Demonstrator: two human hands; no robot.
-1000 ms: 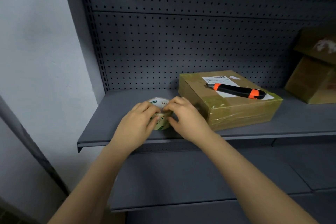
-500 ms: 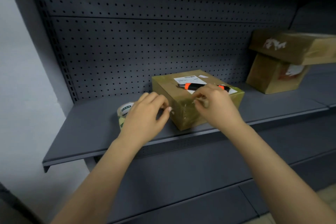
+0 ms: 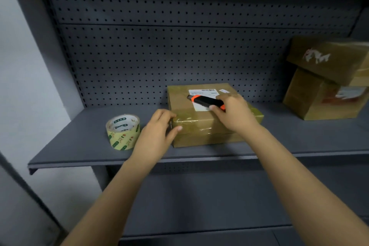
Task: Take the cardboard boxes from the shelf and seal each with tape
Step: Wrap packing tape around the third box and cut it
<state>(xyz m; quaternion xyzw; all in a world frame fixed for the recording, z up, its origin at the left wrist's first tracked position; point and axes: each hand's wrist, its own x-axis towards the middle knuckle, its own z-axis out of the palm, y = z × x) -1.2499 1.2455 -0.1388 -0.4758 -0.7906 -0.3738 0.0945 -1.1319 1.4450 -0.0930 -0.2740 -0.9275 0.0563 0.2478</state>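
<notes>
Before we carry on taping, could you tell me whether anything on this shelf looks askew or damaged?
Yes: at the right, the upper box sits tilted and crooked on the lower box, overhanging it, and its label looks torn away, leaving white scraps.

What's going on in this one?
A person is working at a grey shelf. The left hand holds the near left corner of a cardboard box that already has clear tape across it. The right hand has its grip on an orange and black utility knife lying on the box's top. A tape roll stands untouched on the shelf, left of the box. Two more boxes sit stacked at the far right.
</notes>
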